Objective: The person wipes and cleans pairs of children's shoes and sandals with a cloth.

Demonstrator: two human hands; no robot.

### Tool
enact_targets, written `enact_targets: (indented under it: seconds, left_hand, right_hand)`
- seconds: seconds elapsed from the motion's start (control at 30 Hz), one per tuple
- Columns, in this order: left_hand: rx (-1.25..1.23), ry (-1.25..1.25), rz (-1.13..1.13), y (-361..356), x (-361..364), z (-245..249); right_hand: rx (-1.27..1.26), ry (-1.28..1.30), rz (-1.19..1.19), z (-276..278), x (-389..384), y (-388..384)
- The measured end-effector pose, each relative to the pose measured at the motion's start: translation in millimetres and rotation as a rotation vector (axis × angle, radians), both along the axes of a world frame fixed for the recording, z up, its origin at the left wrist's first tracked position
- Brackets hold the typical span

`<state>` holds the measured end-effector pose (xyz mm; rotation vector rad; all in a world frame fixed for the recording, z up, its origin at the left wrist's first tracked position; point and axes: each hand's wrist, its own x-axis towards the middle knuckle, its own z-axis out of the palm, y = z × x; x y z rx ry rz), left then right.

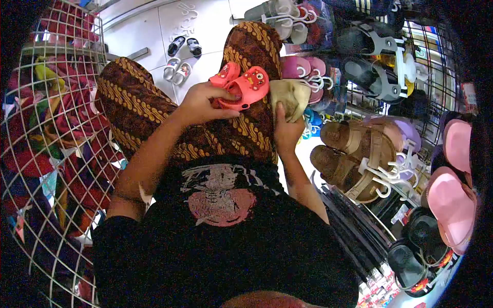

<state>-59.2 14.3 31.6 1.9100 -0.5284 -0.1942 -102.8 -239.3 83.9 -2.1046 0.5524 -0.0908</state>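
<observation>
A pair of small coral-red clogs [252, 88] with bear charms on the straps is in my left hand [203, 104]. My fingers wrap round the heel end of the nearer clog, and the other clog sits just behind it. To the right, my right hand [287, 132] grips a beige cloth [290, 96], thumb pressed on its front. The cloth is crumpled and close beside the clog's toe. Both hands are over my lap, which is covered by brown patterned trousers [205, 137].
A wire mesh rack [64, 120] with colourful goods stands on the left. Black sandals [176, 46] and white slides [182, 73] lie on the tiled floor ahead, near loose white hangers [186, 13]. At right hang brown sandals [354, 154], pink slides [449, 205] and grey-black sandals [372, 77].
</observation>
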Motion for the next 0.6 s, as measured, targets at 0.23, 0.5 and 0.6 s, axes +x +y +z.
enact_targets:
  seconds: [0.23, 0.5, 0.6]
  left_hand:
    - [0.029, 0.110, -0.049, 3, 1, 6]
    - [0.057, 0.218, -0.074, 3, 2, 11]
    - [0.164, 0.095, -0.099, 6, 5, 5]
  right_hand:
    - [-0.172, 0.077, 0.051, -1, -10, -4]
    - [-0.182, 0.054, 0.024, -8, -7, -5]
    - [-0.462, -0.187, 0.385, -5, -15, -14]
